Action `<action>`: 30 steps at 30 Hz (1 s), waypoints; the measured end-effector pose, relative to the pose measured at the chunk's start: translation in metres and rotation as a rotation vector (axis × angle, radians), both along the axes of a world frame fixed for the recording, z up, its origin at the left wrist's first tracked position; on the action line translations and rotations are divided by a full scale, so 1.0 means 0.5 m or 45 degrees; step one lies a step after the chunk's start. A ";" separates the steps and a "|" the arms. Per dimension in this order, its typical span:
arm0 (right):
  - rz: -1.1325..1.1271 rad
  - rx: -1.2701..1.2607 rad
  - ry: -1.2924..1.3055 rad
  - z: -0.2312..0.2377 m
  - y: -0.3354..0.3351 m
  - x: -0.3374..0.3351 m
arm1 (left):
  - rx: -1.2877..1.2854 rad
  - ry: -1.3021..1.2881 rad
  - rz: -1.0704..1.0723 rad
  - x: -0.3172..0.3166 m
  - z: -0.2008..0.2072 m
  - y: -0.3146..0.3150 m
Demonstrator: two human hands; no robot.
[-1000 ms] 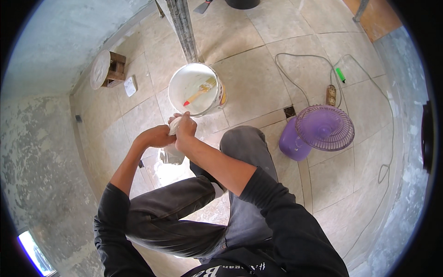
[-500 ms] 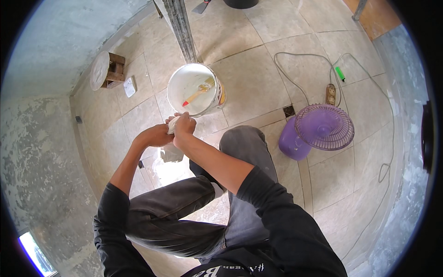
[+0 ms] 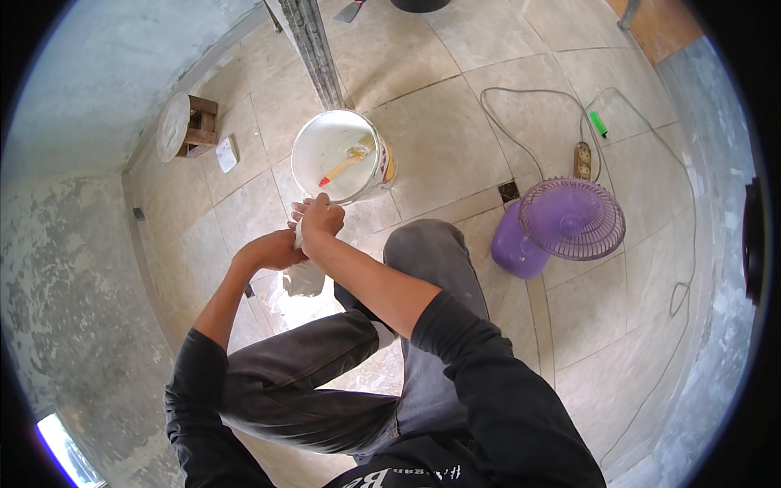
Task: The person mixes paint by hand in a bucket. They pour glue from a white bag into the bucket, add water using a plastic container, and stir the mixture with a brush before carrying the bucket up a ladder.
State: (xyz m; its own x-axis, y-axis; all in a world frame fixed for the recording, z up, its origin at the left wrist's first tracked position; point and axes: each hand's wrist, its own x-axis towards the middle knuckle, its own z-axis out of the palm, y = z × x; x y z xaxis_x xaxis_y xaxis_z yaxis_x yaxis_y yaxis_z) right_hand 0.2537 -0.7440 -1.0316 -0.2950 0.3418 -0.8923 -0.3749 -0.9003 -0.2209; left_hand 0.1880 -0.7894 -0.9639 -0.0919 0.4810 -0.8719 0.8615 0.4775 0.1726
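Note:
Both hands are together at the near rim of a white bucket (image 3: 303,172). My left hand (image 3: 275,249) is closed on the gathered top of a pale bag (image 3: 303,279), which hangs below it against bright floor. Just above, my right hand (image 3: 319,220) wraps round the same gathered neck, with a strip of white showing between the hands. The fingertips are partly hidden. A paintbrush (image 3: 346,166) with a yellowish handle and red tip leans inside the bucket, over a little whitish residue.
A purple fan (image 3: 521,241) stands to the right, near a power strip (image 3: 582,161) with a grey cable. A green object (image 3: 599,124) lies beyond. At left are a wooden stool (image 3: 198,128) and a small white box (image 3: 227,154). A scraper (image 3: 349,11) lies far off, near a post (image 3: 311,57).
My hands have shifted slightly, the right one turning at the bag's neck and the left dropping a little. More of the bag's hanging part shows below them. Bucket and brush stay put.

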 end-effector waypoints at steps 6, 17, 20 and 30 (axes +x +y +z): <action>0.023 0.003 -0.038 0.005 0.001 0.002 | -0.078 0.076 -0.015 0.010 0.005 0.002; 0.021 -0.029 -0.069 -0.002 0.002 -0.004 | -0.011 0.020 -0.040 -0.012 -0.023 -0.026; 0.024 -0.045 -0.068 -0.005 0.006 -0.004 | 0.019 0.010 -0.045 -0.009 -0.020 -0.026; 0.074 0.229 -0.159 -0.008 -0.024 -0.013 | 0.100 0.065 -0.124 -0.038 -0.093 -0.072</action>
State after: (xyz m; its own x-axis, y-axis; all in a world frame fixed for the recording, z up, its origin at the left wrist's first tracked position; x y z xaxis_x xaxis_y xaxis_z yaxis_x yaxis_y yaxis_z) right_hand 0.2471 -0.7560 -1.0356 -0.2097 0.4843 -0.8494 -0.2831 -0.8616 -0.4213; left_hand 0.1690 -0.8252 -1.0104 -0.0846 0.5563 -0.8267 0.9119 0.3776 0.1608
